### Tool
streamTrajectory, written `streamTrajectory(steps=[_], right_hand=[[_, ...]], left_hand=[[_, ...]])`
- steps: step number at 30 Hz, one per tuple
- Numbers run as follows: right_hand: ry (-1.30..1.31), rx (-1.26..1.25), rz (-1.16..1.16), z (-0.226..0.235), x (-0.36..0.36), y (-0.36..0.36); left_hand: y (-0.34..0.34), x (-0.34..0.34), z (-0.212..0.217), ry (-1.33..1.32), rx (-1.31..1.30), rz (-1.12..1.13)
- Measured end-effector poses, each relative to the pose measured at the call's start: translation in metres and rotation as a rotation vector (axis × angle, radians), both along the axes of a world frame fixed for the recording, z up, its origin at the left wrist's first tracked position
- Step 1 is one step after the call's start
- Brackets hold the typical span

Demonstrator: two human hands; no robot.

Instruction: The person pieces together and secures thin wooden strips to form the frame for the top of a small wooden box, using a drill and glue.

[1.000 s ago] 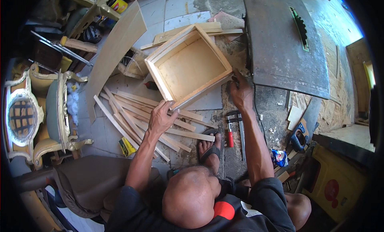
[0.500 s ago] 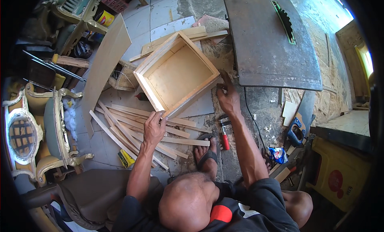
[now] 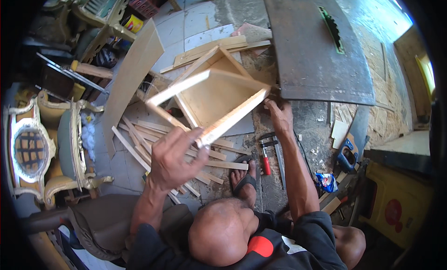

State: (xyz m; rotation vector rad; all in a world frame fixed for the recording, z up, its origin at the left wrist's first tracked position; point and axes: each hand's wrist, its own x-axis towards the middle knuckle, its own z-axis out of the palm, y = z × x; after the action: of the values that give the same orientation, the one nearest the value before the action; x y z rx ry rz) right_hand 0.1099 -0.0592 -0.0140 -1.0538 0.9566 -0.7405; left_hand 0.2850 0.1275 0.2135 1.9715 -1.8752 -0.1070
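A light wooden rectangular frame (image 3: 236,115) is tilted above an open wooden box (image 3: 236,64), its near side raised. My left hand (image 3: 174,156) grips the frame's near-left corner, the thumb and fingers around the bar's end. At the right-hand corner, my right hand (image 3: 281,117) has its fingers curled against the frame, the fingertips partly hidden behind it. The box stands on the floor with its inside showing through the frame. Several thin wooden strips (image 3: 228,165) lie on the floor below my left hand and beside my sandalled foot (image 3: 244,181).
A dark metal saw table (image 3: 307,79) stands at the far right, with a toothed slot (image 3: 331,30). A red-handled clamp (image 3: 266,165) and a handsaw (image 3: 348,153) lie nearer. A plywood sheet (image 3: 135,79) leans at left by ornate chair frames (image 3: 65,144). Right is a yellow crate (image 3: 396,200).
The frame was lying flush on the box rim; now it is lifted off and tilted. My left hand has come up and nearer with its corner. My right hand has shifted slightly right.
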Motion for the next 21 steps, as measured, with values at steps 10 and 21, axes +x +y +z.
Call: streamTrajectory(steps=[10,21], right_hand=[[0.178,0.171,0.028,-0.051,-0.086,0.035],[0.125,0.147,-0.141,-0.076,-0.142,0.061]], left_hand=[[-0.072,-0.109,-0.009,-0.313,-0.180,-0.718],[-0.121,-0.201,-0.047,-0.360,-0.057,-0.945]])
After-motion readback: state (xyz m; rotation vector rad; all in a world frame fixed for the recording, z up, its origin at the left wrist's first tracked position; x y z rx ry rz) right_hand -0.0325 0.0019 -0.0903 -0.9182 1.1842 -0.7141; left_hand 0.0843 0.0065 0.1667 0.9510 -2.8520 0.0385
